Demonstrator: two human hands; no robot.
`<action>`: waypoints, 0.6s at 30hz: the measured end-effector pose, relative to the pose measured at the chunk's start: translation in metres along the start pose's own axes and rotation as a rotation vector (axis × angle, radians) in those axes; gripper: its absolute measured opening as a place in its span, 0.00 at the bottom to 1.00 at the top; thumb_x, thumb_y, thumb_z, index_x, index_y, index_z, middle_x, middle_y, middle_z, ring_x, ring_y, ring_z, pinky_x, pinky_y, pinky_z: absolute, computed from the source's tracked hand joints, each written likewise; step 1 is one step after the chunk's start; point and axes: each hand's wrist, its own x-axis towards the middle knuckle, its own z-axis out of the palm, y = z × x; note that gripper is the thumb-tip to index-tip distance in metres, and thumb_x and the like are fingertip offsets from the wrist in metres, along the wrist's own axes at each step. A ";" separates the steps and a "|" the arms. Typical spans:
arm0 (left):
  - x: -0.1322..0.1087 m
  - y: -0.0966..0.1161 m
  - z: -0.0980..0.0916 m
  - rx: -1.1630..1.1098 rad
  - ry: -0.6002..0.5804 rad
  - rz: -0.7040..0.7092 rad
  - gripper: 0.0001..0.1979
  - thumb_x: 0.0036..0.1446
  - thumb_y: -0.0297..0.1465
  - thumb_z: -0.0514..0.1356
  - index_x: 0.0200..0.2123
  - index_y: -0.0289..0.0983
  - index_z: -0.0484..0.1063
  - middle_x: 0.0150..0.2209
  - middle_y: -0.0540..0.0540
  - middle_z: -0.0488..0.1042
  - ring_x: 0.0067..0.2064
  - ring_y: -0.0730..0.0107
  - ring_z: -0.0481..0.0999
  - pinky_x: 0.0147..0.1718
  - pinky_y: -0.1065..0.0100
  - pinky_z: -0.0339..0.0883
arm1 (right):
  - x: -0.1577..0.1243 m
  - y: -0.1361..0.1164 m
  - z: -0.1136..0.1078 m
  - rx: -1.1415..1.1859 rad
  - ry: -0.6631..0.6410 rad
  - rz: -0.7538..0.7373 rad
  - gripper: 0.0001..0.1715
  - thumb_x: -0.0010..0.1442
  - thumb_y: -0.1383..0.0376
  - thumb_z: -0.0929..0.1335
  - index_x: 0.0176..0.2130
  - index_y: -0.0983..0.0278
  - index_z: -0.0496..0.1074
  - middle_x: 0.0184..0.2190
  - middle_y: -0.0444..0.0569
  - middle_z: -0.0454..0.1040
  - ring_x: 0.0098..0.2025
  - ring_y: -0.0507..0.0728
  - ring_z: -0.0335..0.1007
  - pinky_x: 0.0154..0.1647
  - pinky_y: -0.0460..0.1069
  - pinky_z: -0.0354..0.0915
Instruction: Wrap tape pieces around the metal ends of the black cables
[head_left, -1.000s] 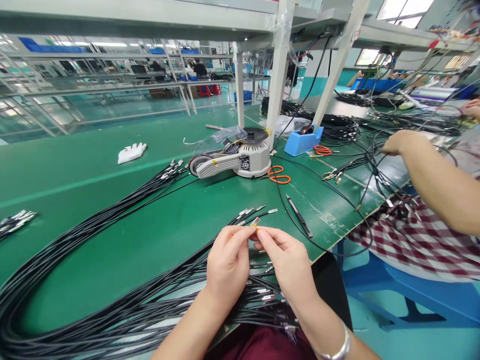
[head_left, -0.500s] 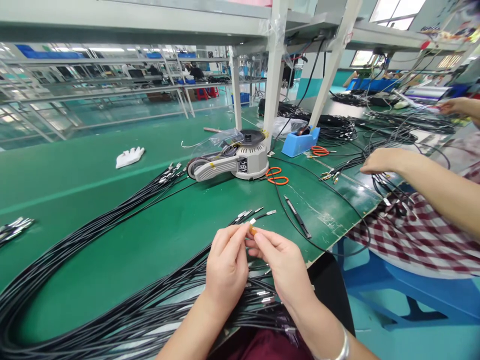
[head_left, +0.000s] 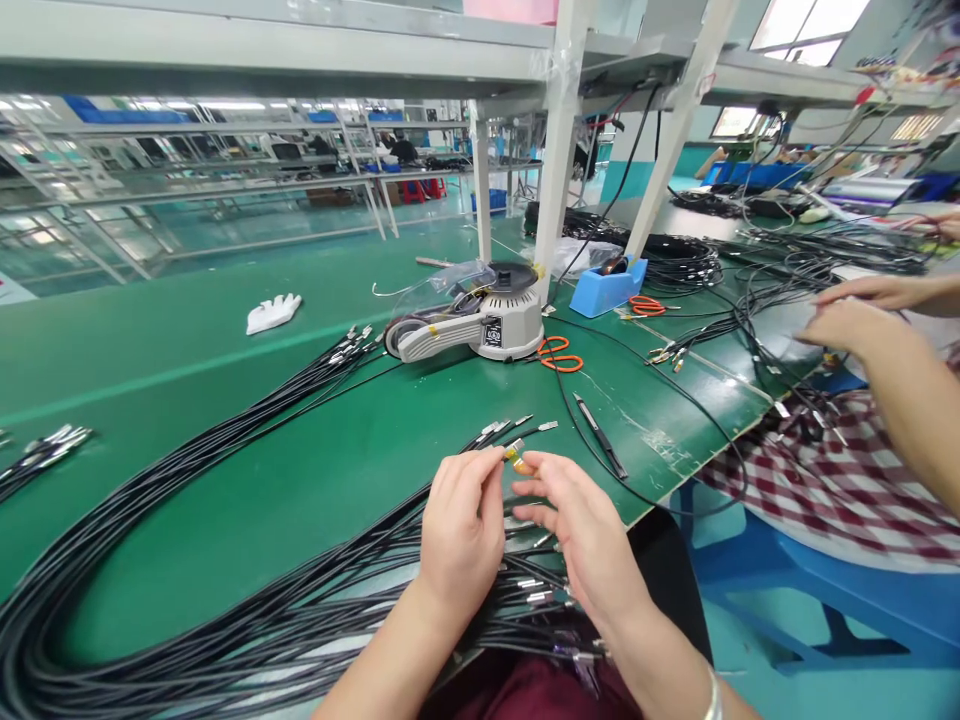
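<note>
My left hand is closed, with thumb and fingers pinching a cable end whose small metal connector pokes out above the fingertips. A bit of amber tape sits at the connector, projecting towards my right hand. That hand is open beside it, fingers spread and curved, its upper fingertips at the tape's edge. Under both hands runs a thick bundle of black cables, looping round at the left. Their silver connector ends lie below my right hand and just beyond my left.
Ahead stands a grey tape dispenser, with orange-handled scissors beside it. A utility knife lies to the right. Further off are a white glove and a blue tape holder. A co-worker's hands handle cables at the right.
My right hand has opened and drawn slightly away from the connector, showing more amber tape. My left hand keeps its pinch. The co-worker's hands have come together further right.
</note>
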 end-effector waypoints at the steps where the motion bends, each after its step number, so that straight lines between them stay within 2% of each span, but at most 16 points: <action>1: 0.000 0.000 0.000 0.006 -0.003 0.008 0.12 0.56 0.20 0.57 0.44 0.36 0.68 0.37 0.46 0.74 0.39 0.71 0.72 0.39 0.68 0.68 | 0.004 0.000 0.002 -0.046 -0.009 -0.020 0.19 0.54 0.53 0.70 0.38 0.65 0.73 0.38 0.50 0.75 0.38 0.56 0.71 0.35 0.49 0.70; 6: -0.001 0.000 -0.001 0.013 0.007 -0.006 0.11 0.56 0.21 0.57 0.43 0.35 0.68 0.36 0.46 0.74 0.37 0.72 0.72 0.38 0.69 0.68 | 0.016 0.005 0.009 -0.124 -0.012 -0.006 0.16 0.50 0.55 0.72 0.30 0.66 0.71 0.25 0.43 0.70 0.29 0.50 0.67 0.31 0.46 0.69; 13: 0.003 0.000 -0.002 0.046 -0.037 -0.089 0.06 0.57 0.24 0.58 0.39 0.35 0.71 0.36 0.45 0.73 0.39 0.70 0.72 0.39 0.68 0.68 | 0.014 0.011 0.007 -0.133 -0.006 -0.039 0.14 0.52 0.57 0.71 0.30 0.66 0.71 0.26 0.44 0.71 0.29 0.50 0.68 0.34 0.47 0.68; 18: 0.005 0.000 -0.004 0.038 -0.085 -0.152 0.05 0.58 0.25 0.57 0.36 0.35 0.72 0.34 0.46 0.73 0.37 0.71 0.73 0.38 0.69 0.68 | 0.015 0.009 0.005 -0.236 0.004 -0.087 0.13 0.54 0.57 0.70 0.31 0.66 0.72 0.27 0.44 0.73 0.30 0.50 0.68 0.35 0.47 0.67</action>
